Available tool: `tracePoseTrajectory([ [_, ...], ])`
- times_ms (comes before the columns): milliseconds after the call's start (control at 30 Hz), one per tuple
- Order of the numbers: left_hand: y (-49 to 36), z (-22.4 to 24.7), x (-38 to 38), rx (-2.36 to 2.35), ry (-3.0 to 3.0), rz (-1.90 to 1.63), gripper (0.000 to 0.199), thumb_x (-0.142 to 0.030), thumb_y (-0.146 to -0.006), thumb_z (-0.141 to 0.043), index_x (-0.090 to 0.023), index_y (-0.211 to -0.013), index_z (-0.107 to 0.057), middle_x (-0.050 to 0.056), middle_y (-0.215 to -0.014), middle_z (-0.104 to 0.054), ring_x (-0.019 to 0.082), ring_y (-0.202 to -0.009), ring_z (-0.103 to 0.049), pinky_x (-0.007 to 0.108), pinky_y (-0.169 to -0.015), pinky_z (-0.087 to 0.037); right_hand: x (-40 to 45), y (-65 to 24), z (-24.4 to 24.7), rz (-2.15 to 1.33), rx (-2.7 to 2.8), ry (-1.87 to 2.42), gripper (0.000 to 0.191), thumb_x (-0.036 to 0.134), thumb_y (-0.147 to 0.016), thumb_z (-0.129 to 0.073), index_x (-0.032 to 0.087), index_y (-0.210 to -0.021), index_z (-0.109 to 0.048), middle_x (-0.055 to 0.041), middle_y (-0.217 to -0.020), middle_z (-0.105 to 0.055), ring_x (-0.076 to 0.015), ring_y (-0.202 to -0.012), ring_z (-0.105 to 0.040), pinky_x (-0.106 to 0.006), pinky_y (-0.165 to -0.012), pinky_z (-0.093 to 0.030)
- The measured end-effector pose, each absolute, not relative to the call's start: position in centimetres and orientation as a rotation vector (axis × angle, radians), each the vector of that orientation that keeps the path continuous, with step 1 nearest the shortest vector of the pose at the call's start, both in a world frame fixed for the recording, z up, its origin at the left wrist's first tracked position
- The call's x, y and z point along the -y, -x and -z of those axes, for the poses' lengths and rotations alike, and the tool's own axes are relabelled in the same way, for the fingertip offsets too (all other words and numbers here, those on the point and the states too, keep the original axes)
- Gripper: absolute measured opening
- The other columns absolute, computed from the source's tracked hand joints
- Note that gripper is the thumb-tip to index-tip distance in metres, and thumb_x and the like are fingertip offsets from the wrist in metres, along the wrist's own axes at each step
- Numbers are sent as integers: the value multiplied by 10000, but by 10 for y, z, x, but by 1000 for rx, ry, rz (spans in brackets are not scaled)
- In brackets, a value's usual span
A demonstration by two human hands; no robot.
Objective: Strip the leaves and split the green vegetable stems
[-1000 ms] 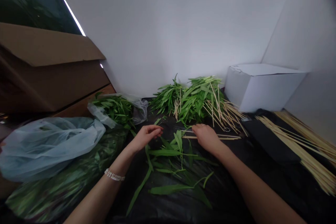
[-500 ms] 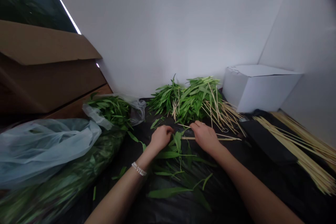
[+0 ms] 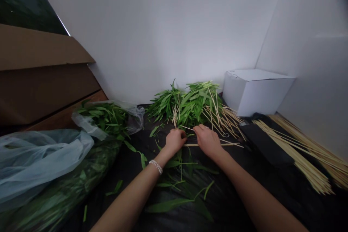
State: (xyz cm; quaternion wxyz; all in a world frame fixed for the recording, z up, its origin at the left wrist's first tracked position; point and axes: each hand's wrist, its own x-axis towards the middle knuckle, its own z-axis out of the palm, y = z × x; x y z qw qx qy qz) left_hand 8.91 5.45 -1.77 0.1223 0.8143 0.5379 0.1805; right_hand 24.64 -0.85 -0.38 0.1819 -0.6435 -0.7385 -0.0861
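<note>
My right hand (image 3: 208, 140) is closed on a thin wooden skewer (image 3: 188, 128), whose end points left toward my other hand. My left hand (image 3: 174, 142), with a beaded bracelet at the wrist, is pinched close beside it. A bit of green stem (image 3: 190, 134) shows between the two hands, at the left fingertips; the rest of it is hidden by the fingers. Loose long green leaves (image 3: 170, 206) lie on the black plastic sheet (image 3: 228, 203) beneath my forearms. More skewers (image 3: 225, 144) rest flat just under my right hand.
Behind my hands lies a pile of skewered greens (image 3: 197, 103). At the left are bagged leaves (image 3: 108, 117), a pale plastic bag (image 3: 43, 159) and a cardboard box (image 3: 40, 87). To the right stand a white box (image 3: 255, 96), a black block (image 3: 268, 143) and bundled skewers (image 3: 301, 163).
My left hand has moved right, closer to my right hand, and the leaf that hung between them is now mostly hidden. The whole view has shifted slightly.
</note>
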Motion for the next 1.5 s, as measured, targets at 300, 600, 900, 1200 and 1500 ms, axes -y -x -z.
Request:
tracePoseTrajectory([
  [300,-51,-19,-64,-1364,-2053,-1124,350,-223,-795,-584,-181,-1142,-603,12,-772,-691,140,-666,-599,250,-679,-455,8,-249,4,291,1952,1656,269,190,-978,-360,194,-1073,-612,-62,-981,-626,-167,-899,-562,-241,-713,-359],
  [600,0,-48,-27,-1376,-2031,-1415,316,-397,-841,-566,-214,-1031,-740,77,-1097,-637,221,-1032,-587,347,-942,-448,13,-240,7,316,1959,1469,266,177,-972,-379,182,-1040,-636,-66,-932,-635,-164,-866,-568,-237,-740,-384],
  [900,-11,-6,-19,-1264,-1703,-1312,395,-412,-790,-638,-166,-1092,-701,71,-924,-747,224,-895,-665,366,-904,-477,23,-225,11,374,2074,1229,306,170,-971,-369,156,-1155,-612,-63,-872,-643,-156,-789,-588,-244,-734,-411],
  [1200,-15,-2,-7,-1088,-1497,-1203,445,-420,-748,-693,-154,-1105,-687,72,-939,-731,142,-683,-610,281,-746,-494,27,-219,13,409,2164,1240,304,150,-957,-390,170,-1147,-627,-54,-861,-641,-143,-734,-575,-238,-666,-389],
  [1500,-9,6,-13,-1099,-1400,-1239,391,-508,-782,-648,-165,-938,-752,79,-991,-737,189,-853,-649,301,-832,-485,28,-218,13,383,2178,1275,296,140,-936,-421,191,-1135,-634,-51,-874,-646,-139,-752,-573,-220,-681,-389],
])
